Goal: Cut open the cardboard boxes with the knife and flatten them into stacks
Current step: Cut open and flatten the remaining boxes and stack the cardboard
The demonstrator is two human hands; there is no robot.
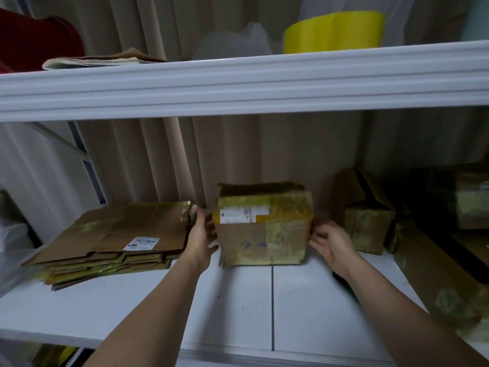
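Box (263, 225): middle of shelf (238, 300), against back wall.
Stack (111, 241): on shelf, left of box.
Left hand (200, 235): between stack and box.
Right hand (330, 242): right of box.
Other boxes (367, 221): far right.

Taped cardboard box (263, 229) upright on shelf — flattened stack (111, 242) left.

The light is dim and soft, brightest on the white shelf board (238, 300) at the front. To the right of the taped box (263, 226) the shelf sinks into deep shadow, where the boxes (370, 223) blur. Both hands cast faint shadows. The upper shelf rail (243, 83) bows from wide-angle distortion, and the corners smear.
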